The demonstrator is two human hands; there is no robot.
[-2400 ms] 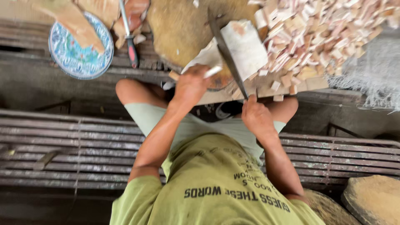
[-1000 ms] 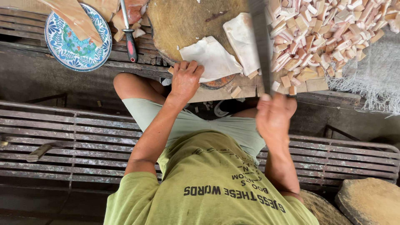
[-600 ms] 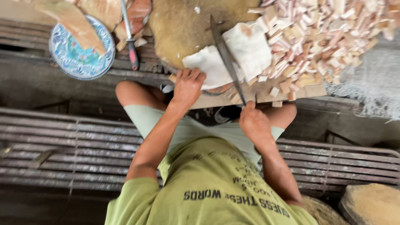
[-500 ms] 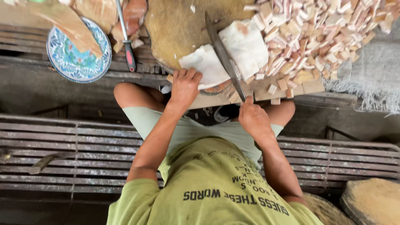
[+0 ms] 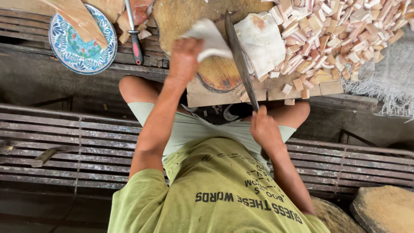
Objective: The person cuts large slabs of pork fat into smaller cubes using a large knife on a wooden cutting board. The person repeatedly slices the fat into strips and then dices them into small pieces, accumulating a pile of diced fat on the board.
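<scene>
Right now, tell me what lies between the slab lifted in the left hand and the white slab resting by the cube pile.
In the head view, the knife blade held by the right hand lies between the lifted slab in the left hand and the resting slab, over the chopping block.

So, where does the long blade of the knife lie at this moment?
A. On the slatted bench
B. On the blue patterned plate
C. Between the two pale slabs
C: the knife, held by the right hand, runs between the pale slab in the left hand and the bigger slab.

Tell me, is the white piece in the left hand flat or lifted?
Lifted: the left hand pinches the white piece, its edge raised off the round block.
</scene>
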